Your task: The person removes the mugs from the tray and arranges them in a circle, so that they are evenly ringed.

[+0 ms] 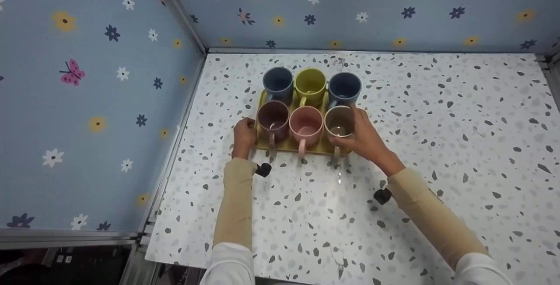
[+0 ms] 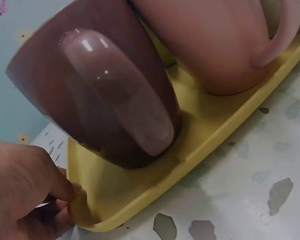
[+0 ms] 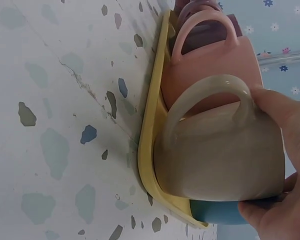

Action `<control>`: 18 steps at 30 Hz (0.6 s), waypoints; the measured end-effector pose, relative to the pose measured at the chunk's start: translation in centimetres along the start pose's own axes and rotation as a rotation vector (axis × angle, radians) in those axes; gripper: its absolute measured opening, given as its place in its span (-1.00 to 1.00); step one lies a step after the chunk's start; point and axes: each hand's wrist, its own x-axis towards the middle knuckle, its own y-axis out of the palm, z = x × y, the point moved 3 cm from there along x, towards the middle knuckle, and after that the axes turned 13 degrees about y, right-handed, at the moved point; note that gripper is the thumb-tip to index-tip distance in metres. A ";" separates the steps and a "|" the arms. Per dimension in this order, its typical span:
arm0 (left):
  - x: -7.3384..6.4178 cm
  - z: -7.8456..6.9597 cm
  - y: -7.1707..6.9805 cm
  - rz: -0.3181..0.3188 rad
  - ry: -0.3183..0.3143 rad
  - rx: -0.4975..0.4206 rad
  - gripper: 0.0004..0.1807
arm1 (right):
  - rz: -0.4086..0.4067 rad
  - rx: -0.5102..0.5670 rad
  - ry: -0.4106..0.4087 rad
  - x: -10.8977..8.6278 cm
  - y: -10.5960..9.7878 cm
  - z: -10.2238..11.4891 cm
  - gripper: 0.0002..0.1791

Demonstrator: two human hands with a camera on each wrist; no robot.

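Observation:
A yellow tray [image 1: 286, 146] bears several mugs in two rows. The front row has a dark mauve mug [image 1: 274, 121] at left, a pink mug [image 1: 306, 125] in the middle and a beige mug [image 1: 339, 123] at right. Behind them stand a blue mug [image 1: 278, 84], a yellow-green mug [image 1: 310, 86] and a second blue mug [image 1: 344, 88]. My left hand [image 1: 245, 135] pinches the tray's left rim near its front corner. With thumb and fingers spread around its side, my right hand [image 1: 367, 138] grips the beige mug, which sits on the tray.
The speckled white tabletop [image 1: 302, 215] runs around the tray. A blue flowered panel [image 1: 306, 9] borders the back, and another panel [image 1: 87, 123] lines the left side. Dark wrist cameras [image 1: 263, 170] jut from both wrists.

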 end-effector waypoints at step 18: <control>0.1 0.4 0.2 -0.014 -0.001 -0.074 -0.69 | -0.125 0.060 -0.081 0.1 0.3 -0.2 0.01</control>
